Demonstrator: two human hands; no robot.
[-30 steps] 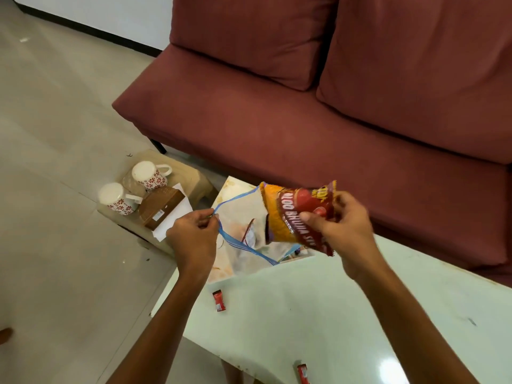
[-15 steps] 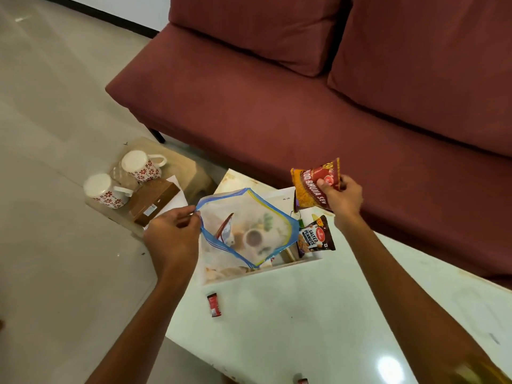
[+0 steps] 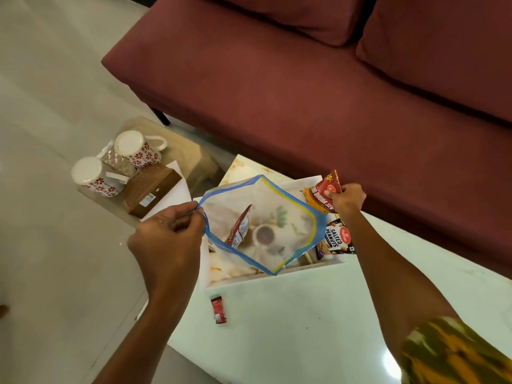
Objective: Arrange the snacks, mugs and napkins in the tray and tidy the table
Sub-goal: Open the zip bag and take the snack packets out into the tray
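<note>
Your left hand [image 3: 169, 239] had its grip pinched on the left edge of the clear zip bag [image 3: 260, 223], holding its blue-rimmed mouth open above the white tray [image 3: 271, 278] at the far left of the counter [image 3: 304, 328]. One small red snack packet [image 3: 239, 230] lay inside the bag. Your right hand [image 3: 347, 199] was clenched on the orange-and-red snack packet [image 3: 322, 195] over the far right of the tray, just beyond the salted peanuts packet [image 3: 336, 239] lying in the tray. A small red sachet [image 3: 219, 309] lay on the counter just near of the tray. To the left, on a low wooden stool [image 3: 177, 148], sat two flowered mugs [image 3: 138, 148], a brown box [image 3: 153, 187] and white napkins [image 3: 177, 196].
</note>
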